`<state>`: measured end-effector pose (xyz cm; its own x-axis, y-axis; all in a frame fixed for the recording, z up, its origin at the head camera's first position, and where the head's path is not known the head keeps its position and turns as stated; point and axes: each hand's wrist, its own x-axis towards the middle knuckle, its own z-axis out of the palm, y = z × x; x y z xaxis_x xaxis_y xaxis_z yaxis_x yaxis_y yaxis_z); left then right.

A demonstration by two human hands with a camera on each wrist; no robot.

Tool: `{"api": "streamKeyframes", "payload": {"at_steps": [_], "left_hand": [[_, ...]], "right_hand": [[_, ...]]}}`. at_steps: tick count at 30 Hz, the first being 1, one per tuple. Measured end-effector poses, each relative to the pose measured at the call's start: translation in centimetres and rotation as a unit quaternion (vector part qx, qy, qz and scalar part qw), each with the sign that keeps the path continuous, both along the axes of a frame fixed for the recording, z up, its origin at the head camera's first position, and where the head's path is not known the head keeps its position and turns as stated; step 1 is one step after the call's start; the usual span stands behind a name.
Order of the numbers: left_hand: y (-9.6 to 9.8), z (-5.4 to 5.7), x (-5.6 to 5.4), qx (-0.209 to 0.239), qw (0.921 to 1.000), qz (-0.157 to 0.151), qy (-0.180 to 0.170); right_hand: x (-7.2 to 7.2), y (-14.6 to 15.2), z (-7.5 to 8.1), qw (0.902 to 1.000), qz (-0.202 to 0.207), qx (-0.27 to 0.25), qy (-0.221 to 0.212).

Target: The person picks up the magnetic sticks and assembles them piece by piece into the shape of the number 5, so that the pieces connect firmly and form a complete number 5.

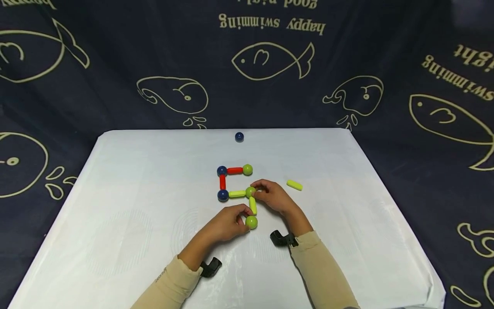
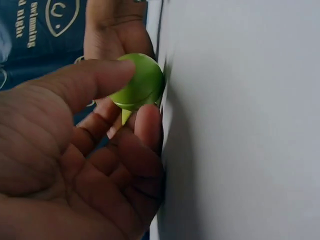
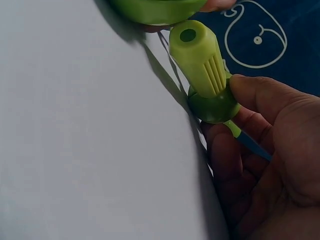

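Head view: left hand [image 1: 228,223], right hand [image 1: 273,197], grips snug round green balls [image 1: 252,222]; "happy swimming" cloth [image 1: 247,103].

A dark blue cloth [image 1: 115,34] is stretching beyond the far edge of the white-covered table [image 1: 127,171] and running down along both its sides. On the cloth, a pale fish outline [image 1: 270,61] is showing near the middle, with one whale outline [image 1: 173,95] lying lower to its left and another whale [image 1: 356,95] to its right. The lettering "happy swimming" [image 1: 272,24] is reading upside down above the fish. Faint curved lines [image 1: 119,242] are patterning the white surface.
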<state>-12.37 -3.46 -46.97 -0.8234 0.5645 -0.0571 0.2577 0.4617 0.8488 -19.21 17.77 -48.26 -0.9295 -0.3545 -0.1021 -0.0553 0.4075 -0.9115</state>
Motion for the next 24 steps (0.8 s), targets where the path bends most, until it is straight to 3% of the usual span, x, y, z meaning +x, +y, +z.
{"api": "streamKeyframes", "payload": {"at_steps": [5,12,17,19,21,24], "left_hand": [[-0.1,-0.4,0.3,0.01,0.9996,0.024,-0.014],[0.0,-0.6,0.3,0.02,0.999,0.035,-0.019],[-0.3,-0.6,0.1,0.027,0.9983,0.052,-0.007],[-0.7,-0.4,-0.1,0.039,0.9964,0.076,-0.004],[-1.3,-0.1,-0.4,0.061,0.9911,0.118,-0.001],[-2.5,0.0,-1.1,0.087,0.9743,0.207,0.023]], "right_hand": [[0.1,0.0,0.0,1.0,-0.001,0.002,0.004],[0.0,0.1,0.0,0.9999,-0.002,0.006,0.013],[0.0,0.0,-0.1,0.9999,-0.006,0.008,0.012],[0.0,0.0,-0.1,0.9999,-0.006,0.009,0.013],[0.0,0.0,-0.2,0.9998,-0.006,0.014,0.014],[0.1,0.0,-0.3,0.9997,-0.004,0.019,0.017]]}}
